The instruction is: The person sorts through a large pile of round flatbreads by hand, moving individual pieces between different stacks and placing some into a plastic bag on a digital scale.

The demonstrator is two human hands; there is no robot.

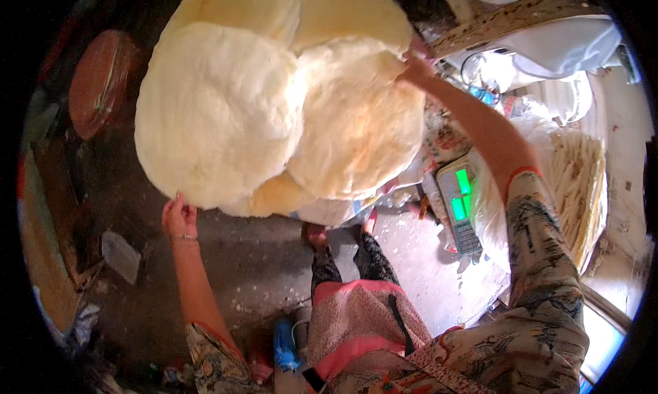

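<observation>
Several large, round, pale flatbreads overlap in front of me, some lightly browned. At the lower rim of the left flatbread (216,111), the fingers of my left hand (180,219) pinch its edge. My right hand (416,72) grips the outer edge of the right flatbread (360,126), near its upper right; part of its grip is hidden. Two more breads lie behind these at the top, including the upper left flatbread (231,8). Beneath the front pair, a browner bread (282,193) shows over a printed sack or cloth (329,212).
A scale (465,234) with lit green displays stands right of the breads. Beside it, a clear plastic bag (488,188) lies against a stack of thin flat sheets (578,183). A reddish oval object (100,85) is at left. A blue item (285,342) is near my legs.
</observation>
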